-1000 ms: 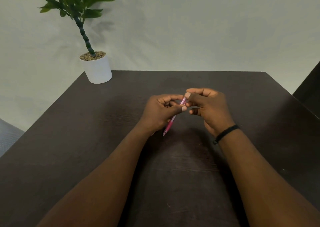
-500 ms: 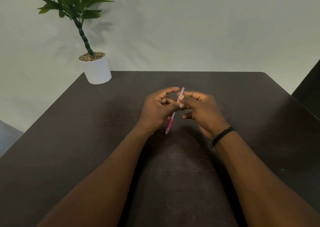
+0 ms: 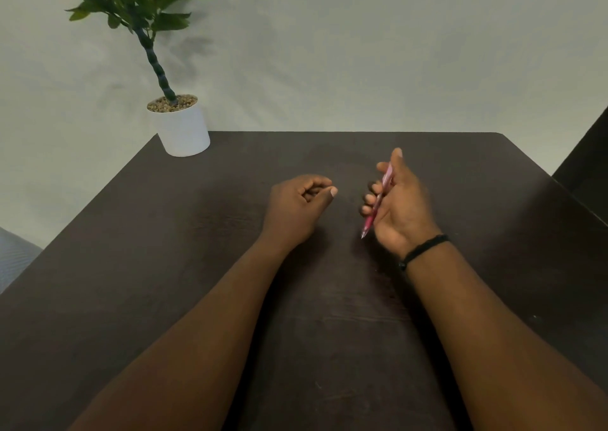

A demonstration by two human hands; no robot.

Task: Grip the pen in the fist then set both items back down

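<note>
My right hand (image 3: 399, 206) holds a pink pen (image 3: 378, 201) above the dark table (image 3: 164, 249), its fingers curled round the barrel and the tip pointing down towards me. A black band sits on that wrist. My left hand (image 3: 296, 205) rests on the table a short way to the left, fingers curled in with the thumb out, holding nothing. A gap separates the two hands.
A white pot (image 3: 181, 131) with a green plant stands on the table's far left corner. A pale wall lies behind the table. A dark object (image 3: 589, 164) shows at the right edge and a grey surface (image 3: 13, 259) at the left.
Both hands held the pen together in the middle before. Now my left hand has let go and my right hand has carried the pen off to the right.
</note>
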